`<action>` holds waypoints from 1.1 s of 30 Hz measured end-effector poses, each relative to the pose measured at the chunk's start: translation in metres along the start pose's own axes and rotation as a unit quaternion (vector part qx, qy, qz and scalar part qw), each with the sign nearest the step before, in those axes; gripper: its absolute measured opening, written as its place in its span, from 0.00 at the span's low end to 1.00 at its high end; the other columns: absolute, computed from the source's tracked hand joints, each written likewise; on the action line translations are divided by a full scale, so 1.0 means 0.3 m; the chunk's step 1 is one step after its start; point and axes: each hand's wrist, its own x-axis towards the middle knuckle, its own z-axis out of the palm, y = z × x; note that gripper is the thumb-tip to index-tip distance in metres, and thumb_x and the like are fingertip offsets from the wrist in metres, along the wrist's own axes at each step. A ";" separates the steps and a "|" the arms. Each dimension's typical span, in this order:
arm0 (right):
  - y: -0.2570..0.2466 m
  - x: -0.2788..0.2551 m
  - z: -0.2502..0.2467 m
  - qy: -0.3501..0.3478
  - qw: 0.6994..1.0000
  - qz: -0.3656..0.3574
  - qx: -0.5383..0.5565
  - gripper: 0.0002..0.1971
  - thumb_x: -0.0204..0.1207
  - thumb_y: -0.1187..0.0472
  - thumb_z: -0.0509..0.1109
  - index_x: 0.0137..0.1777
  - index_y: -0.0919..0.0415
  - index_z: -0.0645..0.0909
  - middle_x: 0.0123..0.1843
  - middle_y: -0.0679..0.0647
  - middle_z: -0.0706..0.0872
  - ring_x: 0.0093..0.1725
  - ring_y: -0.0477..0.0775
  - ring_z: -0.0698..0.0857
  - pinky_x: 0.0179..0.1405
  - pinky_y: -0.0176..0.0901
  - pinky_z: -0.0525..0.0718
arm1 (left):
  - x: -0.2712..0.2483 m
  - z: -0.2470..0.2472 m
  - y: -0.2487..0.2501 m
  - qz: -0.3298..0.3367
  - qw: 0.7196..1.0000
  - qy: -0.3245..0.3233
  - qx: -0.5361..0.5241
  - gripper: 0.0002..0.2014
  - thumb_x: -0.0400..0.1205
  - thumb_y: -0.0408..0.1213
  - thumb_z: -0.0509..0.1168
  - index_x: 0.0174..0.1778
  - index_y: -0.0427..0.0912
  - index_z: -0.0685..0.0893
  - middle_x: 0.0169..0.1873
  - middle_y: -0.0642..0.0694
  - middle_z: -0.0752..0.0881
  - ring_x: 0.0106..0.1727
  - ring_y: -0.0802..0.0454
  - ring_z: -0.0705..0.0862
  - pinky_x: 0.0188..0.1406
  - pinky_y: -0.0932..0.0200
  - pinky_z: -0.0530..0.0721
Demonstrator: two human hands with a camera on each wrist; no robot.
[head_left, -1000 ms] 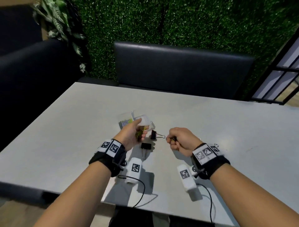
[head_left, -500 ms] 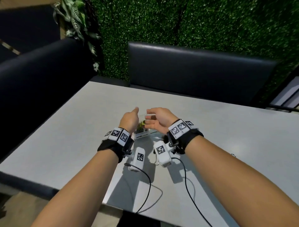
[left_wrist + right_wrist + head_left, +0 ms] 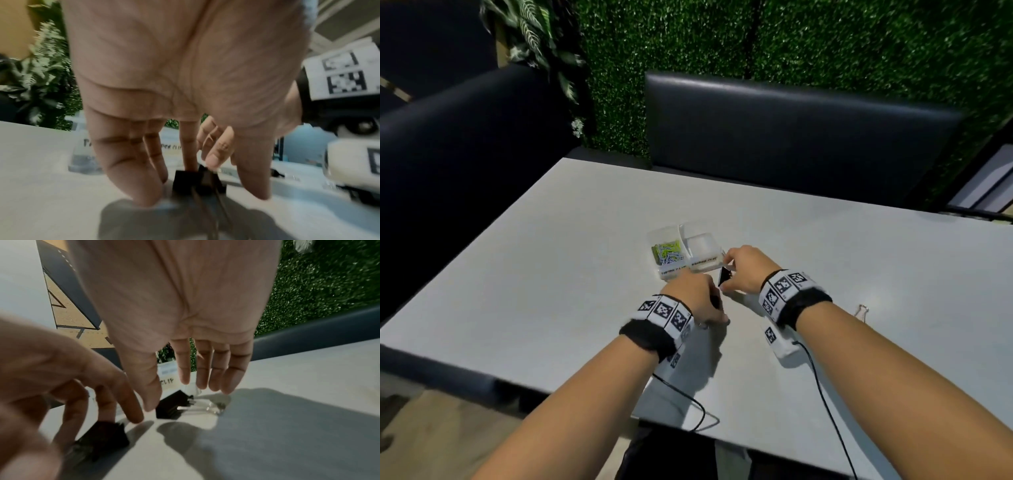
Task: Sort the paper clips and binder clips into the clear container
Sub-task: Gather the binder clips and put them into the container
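The clear container [image 3: 717, 257] stands mid-table with two compartments and handwritten labels on its front. Its left compartment holds coloured paper clips [image 3: 667, 251]; the right one looks empty. Just in front of it two black binder clips lie on the table. My left hand [image 3: 702, 303] reaches down with straight fingers over one black clip [image 3: 184, 181], thumb and fingers on either side. My right hand [image 3: 170, 394] hovers over the other black clip [image 3: 169, 407], the thumb beside its body and the fingers past its silver handles. Neither hand grips a clip.
A small silver wire clip [image 3: 861, 311] lies on the grey table [image 3: 551, 274] to the right of my right wrist. Dark benches run along the far and left sides. Sensor cables trail from both wrists to the near table edge.
Half a second ago both hands were at the container. They have since drawn back toward me and come down over the two black binder clips.
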 end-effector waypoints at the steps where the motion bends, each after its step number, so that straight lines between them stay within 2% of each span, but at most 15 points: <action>1: -0.004 -0.002 0.009 0.002 1.000 0.002 -0.004 0.24 0.67 0.56 0.84 0.62 0.60 0.85 0.58 0.58 0.87 0.56 0.59 0.87 0.52 0.47 0.86 | 0.004 0.009 0.005 0.005 1.000 0.003 0.010 0.26 0.67 0.52 0.80 0.60 0.47 0.86 0.53 0.43 0.87 0.60 0.46 0.83 0.53 0.53 0.85; 5: -0.011 -0.007 0.040 0.023 0.999 0.001 -0.029 0.26 0.66 0.51 0.84 0.63 0.59 0.86 0.58 0.58 0.87 0.56 0.61 0.88 0.57 0.56 0.89 | 0.011 0.032 0.013 0.022 0.999 0.026 0.028 0.15 0.72 0.43 0.74 0.51 0.41 0.91 0.44 0.40 0.91 0.52 0.41 0.88 0.41 0.54 0.85; 8: 0.014 -0.009 0.043 0.029 0.999 0.001 -0.013 0.20 0.68 0.54 0.82 0.58 0.59 0.87 0.55 0.57 0.88 0.52 0.60 0.88 0.54 0.53 0.90 | -0.006 0.006 0.026 0.028 0.999 0.037 -0.001 0.12 0.71 0.41 0.74 0.46 0.40 0.92 0.41 0.40 0.92 0.46 0.42 0.90 0.39 0.54 0.88; 11: 0.057 -0.004 0.021 0.027 0.999 0.015 0.014 0.13 0.70 0.59 0.77 0.53 0.62 0.87 0.53 0.59 0.89 0.51 0.60 0.88 0.52 0.51 0.89 | 0.024 -0.113 0.029 0.032 0.989 0.116 -0.089 0.10 0.71 0.42 0.75 0.45 0.44 0.92 0.40 0.44 0.92 0.42 0.47 0.89 0.37 0.57 0.86; 12: 0.068 -0.003 0.008 0.032 0.999 0.021 0.030 0.12 0.70 0.59 0.77 0.52 0.62 0.87 0.52 0.59 0.89 0.49 0.59 0.88 0.50 0.49 0.88 | 0.054 -0.164 0.025 0.029 0.983 0.147 -0.109 0.09 0.72 0.43 0.74 0.46 0.46 0.92 0.41 0.46 0.91 0.41 0.49 0.88 0.35 0.59 0.84; 14: 0.080 0.005 -0.018 0.046 0.996 0.030 0.075 0.12 0.71 0.57 0.78 0.51 0.61 0.86 0.46 0.56 0.88 0.40 0.52 0.87 0.38 0.43 0.85 | 0.124 -0.255 0.014 0.019 0.975 0.185 -0.119 0.10 0.73 0.41 0.74 0.50 0.47 0.91 0.44 0.46 0.91 0.43 0.49 0.88 0.36 0.60 0.83; 15: 0.079 0.009 -0.031 0.056 0.993 0.028 0.095 0.11 0.71 0.57 0.79 0.50 0.60 0.86 0.44 0.54 0.88 0.37 0.49 0.86 0.33 0.39 0.82 | 0.163 -0.286 0.006 0.012 0.975 0.189 -0.115 0.11 0.73 0.41 0.75 0.51 0.47 0.91 0.44 0.45 0.91 0.45 0.48 0.88 0.37 0.59 0.83; 17: 0.065 0.032 -0.058 0.083 0.991 0.008 0.107 0.10 0.72 0.57 0.78 0.50 0.60 0.87 0.45 0.54 0.87 0.38 0.48 0.84 0.31 0.35 0.77 | 0.235 -0.314 -0.013 -0.003 0.979 0.178 -0.101 0.12 0.73 0.39 0.76 0.52 0.44 0.92 0.45 0.43 0.92 0.47 0.46 0.89 0.39 0.58 0.83; 19: 0.036 0.064 -0.076 0.098 0.990 -0.013 0.103 0.13 0.73 0.56 0.76 0.54 0.61 0.88 0.49 0.55 0.86 0.44 0.52 0.84 0.36 0.37 0.78 | 0.282 -0.309 -0.036 -0.016 0.984 0.157 -0.082 0.14 0.73 0.40 0.77 0.53 0.42 0.92 0.48 0.42 0.92 0.49 0.46 0.90 0.43 0.56 0.86; 23: -0.023 0.135 -0.082 0.101 0.989 -0.027 0.108 0.25 0.73 0.53 0.77 0.69 0.62 0.84 0.64 0.58 0.84 0.60 0.56 0.85 0.56 0.43 0.83 | 0.315 -0.260 -0.098 -0.036 0.986 0.144 -0.070 0.27 0.75 0.49 0.77 0.67 0.40 0.86 0.59 0.42 0.89 0.60 0.44 0.87 0.58 0.54 0.84; 25: -0.053 0.151 -0.080 0.090 0.989 -0.030 0.113 0.30 0.73 0.52 0.78 0.73 0.62 0.80 0.69 0.59 0.84 0.66 0.57 0.84 0.65 0.47 0.84 | 0.301 -0.250 -0.123 -0.039 0.981 0.175 -0.078 0.22 0.79 0.45 0.72 0.69 0.41 0.85 0.61 0.42 0.89 0.63 0.44 0.86 0.62 0.54 0.83; 28: -0.072 0.145 -0.071 0.080 0.989 -0.031 0.124 0.34 0.72 0.50 0.80 0.76 0.61 0.77 0.70 0.60 0.84 0.67 0.59 0.84 0.68 0.50 0.83 | 0.249 -0.228 -0.125 -0.018 0.975 0.205 -0.078 0.15 0.81 0.42 0.69 0.63 0.47 0.88 0.56 0.46 0.90 0.56 0.46 0.87 0.56 0.54 0.84; 31: -0.033 0.088 -0.070 0.106 0.988 -0.048 0.104 0.25 0.77 0.50 0.75 0.72 0.60 0.80 0.67 0.59 0.84 0.63 0.58 0.85 0.65 0.49 0.83 | 0.179 -0.191 -0.056 0.033 0.974 0.209 -0.083 0.09 0.79 0.40 0.69 0.53 0.51 0.90 0.48 0.48 0.89 0.47 0.49 0.86 0.47 0.56 0.84; 33: 0.036 0.022 -0.075 0.122 0.987 -0.044 0.092 0.19 0.80 0.52 0.71 0.68 0.58 0.82 0.64 0.57 0.86 0.61 0.57 0.85 0.63 0.50 0.84 | 0.144 -0.161 0.022 0.077 0.976 0.186 -0.081 0.08 0.77 0.39 0.68 0.50 0.53 0.90 0.44 0.51 0.88 0.44 0.52 0.86 0.44 0.56 0.84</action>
